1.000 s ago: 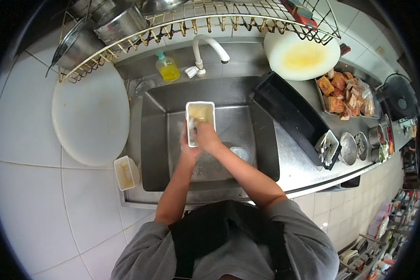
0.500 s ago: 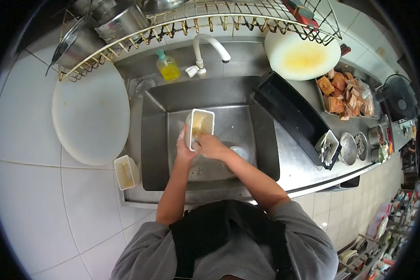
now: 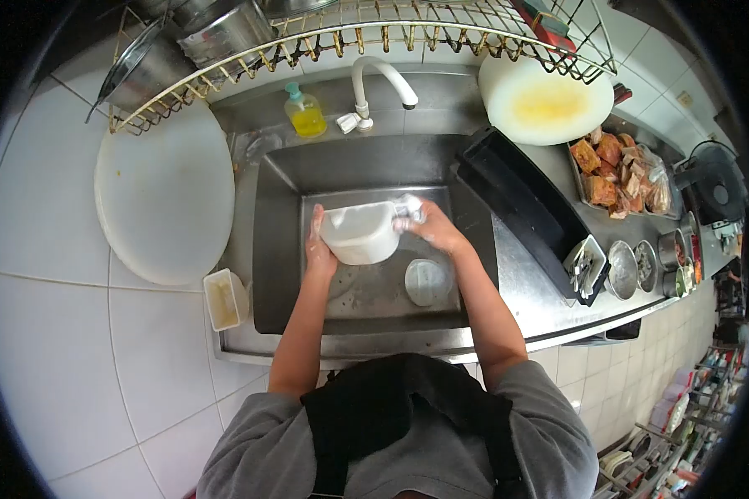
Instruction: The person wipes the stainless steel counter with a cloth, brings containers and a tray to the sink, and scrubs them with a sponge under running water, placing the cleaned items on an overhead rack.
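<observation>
Over the sink, a white rectangular container is turned on its side, its outer wall facing me. My left hand is wrapped round its left end. At the right end, my right hand is closed on a pale, soapy scrubber held against the container. Foam shows on the fingers of both hands. A round translucent lid-like item lies on the sink bottom, below my right hand.
A white faucet and a yellow soap bottle stand behind the sink. Another white container is at the left edge. A long black bin overlaps the sink's right side. A wire rack hangs above.
The container has turned from upright, with its inside showing, to lying on its side. My right hand has come out of it and moved right to its end. The round item is now uncovered.
</observation>
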Tool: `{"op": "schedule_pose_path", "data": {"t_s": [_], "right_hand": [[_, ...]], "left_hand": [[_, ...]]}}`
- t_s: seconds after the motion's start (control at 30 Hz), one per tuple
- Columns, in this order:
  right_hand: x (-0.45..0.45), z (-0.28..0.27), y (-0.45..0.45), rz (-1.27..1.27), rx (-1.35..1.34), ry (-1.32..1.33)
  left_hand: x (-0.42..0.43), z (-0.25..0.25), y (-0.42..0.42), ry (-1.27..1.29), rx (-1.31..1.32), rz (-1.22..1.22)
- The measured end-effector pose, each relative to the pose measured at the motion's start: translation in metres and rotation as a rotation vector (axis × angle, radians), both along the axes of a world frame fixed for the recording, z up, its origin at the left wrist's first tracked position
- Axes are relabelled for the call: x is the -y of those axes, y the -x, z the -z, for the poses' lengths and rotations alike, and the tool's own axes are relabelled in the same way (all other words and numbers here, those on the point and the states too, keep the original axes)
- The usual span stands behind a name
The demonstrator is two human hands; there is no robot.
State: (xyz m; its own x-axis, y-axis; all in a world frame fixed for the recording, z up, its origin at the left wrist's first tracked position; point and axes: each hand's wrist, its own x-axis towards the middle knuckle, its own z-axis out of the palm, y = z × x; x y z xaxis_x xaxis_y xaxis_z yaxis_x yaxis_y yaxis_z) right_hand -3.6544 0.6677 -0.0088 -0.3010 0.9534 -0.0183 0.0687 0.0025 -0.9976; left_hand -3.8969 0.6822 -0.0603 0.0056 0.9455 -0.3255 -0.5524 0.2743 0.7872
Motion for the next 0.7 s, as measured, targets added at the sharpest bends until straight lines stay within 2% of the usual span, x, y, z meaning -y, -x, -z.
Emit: {"op": "schedule_pose_path", "data": {"t_s": [0.07, 0.1, 0.13, 0.17, 0.2, 0.23, 0.27, 0.3, 0.4, 0.47, 0.53, 0.6, 0.63, 0.67, 0.7], "right_hand": [[-0.002, 0.002, 0.0, 0.269, 0.125, -0.078], [-0.003, -0.001, 0.002, 0.404, 0.188, -0.117], [0.004, -0.019, 0.016, 0.42, 0.261, -0.254], [0.012, -0.023, 0.038, 0.473, 0.291, -0.136], [0.021, -0.015, 0.061, 0.414, 0.45, -0.316], [0.026, 0.004, 0.084, 0.251, 0.431, -0.39], [0.028, -0.014, 0.09, 0.308, 0.462, -0.486], [0.031, -0.033, 0.093, 0.361, 0.493, -0.58], [-0.001, -0.005, 0.059, 0.357, 0.289, -0.185], [0.01, 0.001, 0.075, 0.419, 0.404, -0.443], [0.031, -0.022, 0.102, 0.47, 0.463, -0.658], [0.024, -0.019, 0.087, 0.409, 0.314, -0.387], [0.017, -0.016, 0.074, 0.377, 0.239, -0.253], [0.001, -0.001, 0.056, 0.344, 0.286, -0.107], [-0.002, 0.002, 0.049, 0.38, 0.089, -0.076]], "left_hand": [[-0.001, 0.004, 0.004, -0.13, -0.194, -0.131], [-0.002, 0.003, 0.002, -0.172, -0.385, -0.119], [-0.002, 0.001, -0.001, -0.212, -0.577, -0.107], [0.001, 0.0, -0.005, -0.247, -0.77, -0.089], [0.006, -0.007, -0.018, -0.313, -0.747, -0.175], [0.007, -0.017, -0.038, -0.387, -0.721, -0.262], [0.008, -0.026, -0.049, -0.461, -0.692, -0.348], [0.013, -0.031, -0.047, -0.471, -0.723, -0.317], [0.018, -0.04, -0.029, -0.496, -0.837, -0.234], [0.016, -0.043, -0.034, -0.506, -0.86, -0.27], [0.018, -0.043, -0.036, -0.506, -0.84, -0.252], [0.018, -0.042, -0.033, -0.513, -0.779, -0.183], [0.018, -0.041, -0.031, -0.46, -0.638, -0.19], [0.02, -0.039, -0.03, -0.407, -0.495, -0.198], [0.023, -0.044, -0.032, -0.352, -0.35, -0.206]]}}
